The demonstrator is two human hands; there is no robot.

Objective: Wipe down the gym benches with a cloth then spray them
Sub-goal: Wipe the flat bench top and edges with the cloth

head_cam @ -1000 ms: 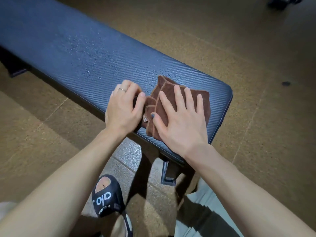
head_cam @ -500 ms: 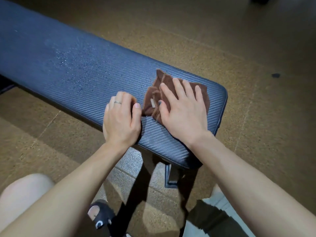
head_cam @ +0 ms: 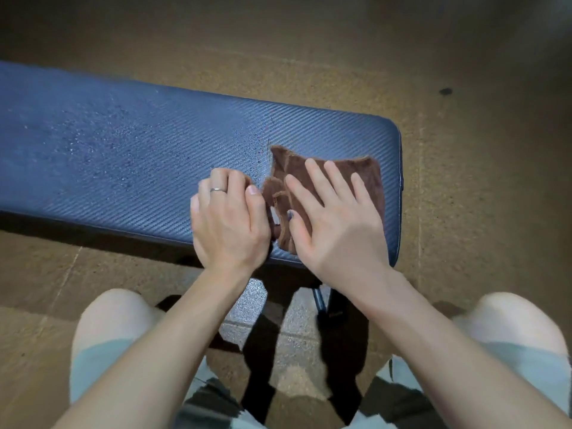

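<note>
Brown cloth (head_cam: pixel 368 173) pinned flat at the table's (head_cam: pixel 123 144) right end.

The right hand (head_cam: pixel 337 224) lies spread and open on it; the left hand (head_cam: pixel 229 218), fingers curled, touches the cloth's bunched left edge, whether gripping I cannot tell.

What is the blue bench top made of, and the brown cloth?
Bench: probably vinyl or fake leather, since it has a woven-looking ribbed pattern, a slight sheen and droplets beading on it. Brown cloth: looks like soft, fuzzy microfiber or terry, matte with stitched edges.
</note>
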